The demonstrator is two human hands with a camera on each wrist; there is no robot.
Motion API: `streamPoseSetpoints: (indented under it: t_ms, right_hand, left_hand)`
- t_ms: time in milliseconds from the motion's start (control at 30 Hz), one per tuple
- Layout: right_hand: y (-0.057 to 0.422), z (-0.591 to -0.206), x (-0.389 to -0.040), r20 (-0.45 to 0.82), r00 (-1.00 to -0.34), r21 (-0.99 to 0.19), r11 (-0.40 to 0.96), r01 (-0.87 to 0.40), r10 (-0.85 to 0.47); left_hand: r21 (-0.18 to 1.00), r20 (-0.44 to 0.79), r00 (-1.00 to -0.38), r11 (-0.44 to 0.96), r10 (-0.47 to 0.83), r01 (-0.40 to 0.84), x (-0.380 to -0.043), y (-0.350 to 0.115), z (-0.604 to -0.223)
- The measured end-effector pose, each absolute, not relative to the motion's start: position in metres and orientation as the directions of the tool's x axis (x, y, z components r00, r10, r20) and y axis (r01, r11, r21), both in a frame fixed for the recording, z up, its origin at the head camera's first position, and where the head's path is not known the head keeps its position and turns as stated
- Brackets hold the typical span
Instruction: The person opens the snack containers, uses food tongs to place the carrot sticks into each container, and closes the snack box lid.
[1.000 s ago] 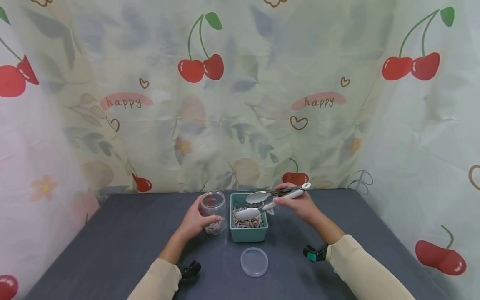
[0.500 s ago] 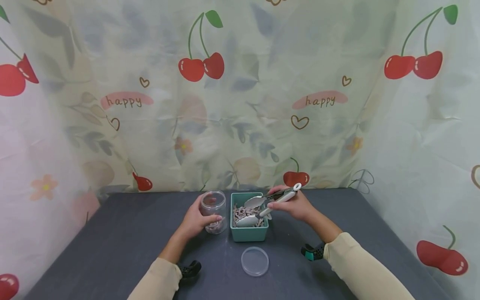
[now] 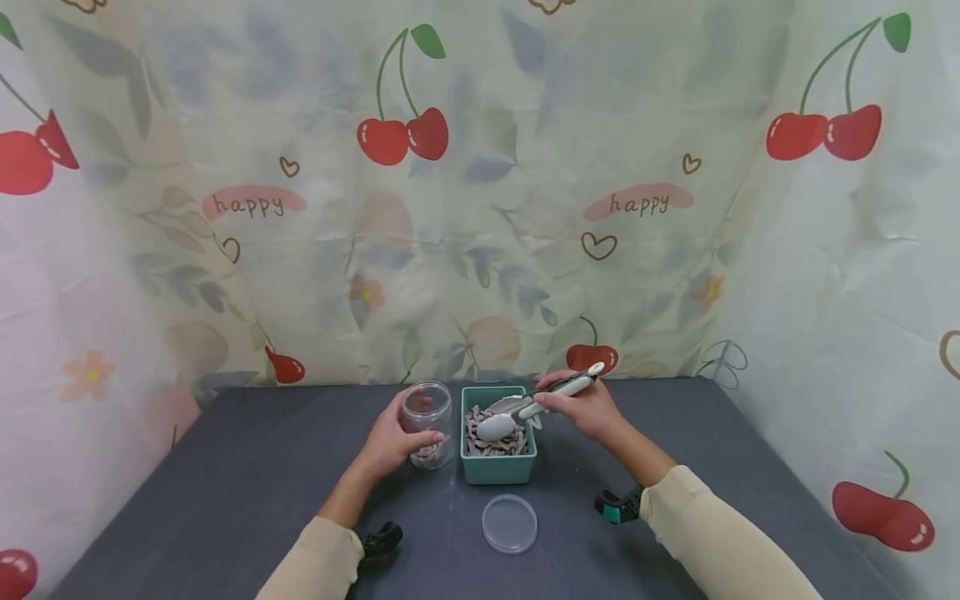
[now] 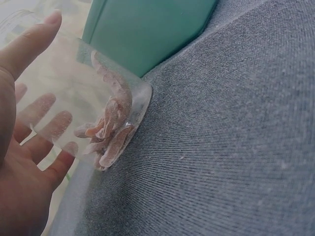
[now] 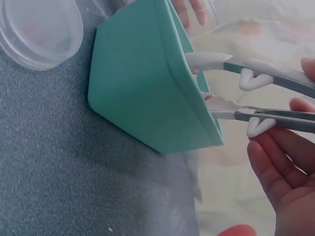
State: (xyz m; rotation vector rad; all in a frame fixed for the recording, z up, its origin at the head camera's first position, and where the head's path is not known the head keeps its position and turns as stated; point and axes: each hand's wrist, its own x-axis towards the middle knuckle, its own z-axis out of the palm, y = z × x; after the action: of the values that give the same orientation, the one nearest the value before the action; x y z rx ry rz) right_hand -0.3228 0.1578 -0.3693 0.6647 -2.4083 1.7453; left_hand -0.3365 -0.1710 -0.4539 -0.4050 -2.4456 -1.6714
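Note:
My left hand (image 3: 387,440) holds a clear jar (image 3: 438,417) standing on the table, thumb on the near side and fingers round the far side. At its bottom lie several pale brownish, dried-looking strips (image 4: 112,118). My right hand (image 3: 591,410) grips a pair of white-and-grey kitchen tongs (image 3: 558,394), whose heads reach into a teal box (image 3: 498,472) just right of the jar. More of the same strips (image 3: 487,448) fill the box. In the right wrist view the two tong arms (image 5: 275,78) stand a little apart. Whether their tips pinch a strip is hidden by the box wall.
A round translucent lid (image 3: 510,524) lies on the dark grey cloth-covered table (image 3: 300,467) in front of the box. A printed cherry curtain (image 3: 480,250) hangs behind and at both sides. Black bands (image 3: 381,540) sit at both wrists.
The tongs have come down and left into the box, and their widely spread heads have drawn closer together. My left hand and the jar have stayed in place.

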Motion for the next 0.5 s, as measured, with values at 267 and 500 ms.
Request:
streamPoseSetpoints:
  t_ms: [267,500]
  right_hand:
    - [0.161,-0.391,-0.34,0.361,-0.899,-0.891,0.191,-0.411,-0.25]
    - [0.163,-0.394,-0.341,0.405,-0.884,-0.883,0.149,-0.445,-0.235]
  left_hand:
    - [0.893,0.28,-0.951,0.326,0.133,0.309,-0.336,-0.17,-0.454]
    - [0.894,0.278,-0.951,0.327,0.132,0.307,-0.338,-0.171,-0.454]
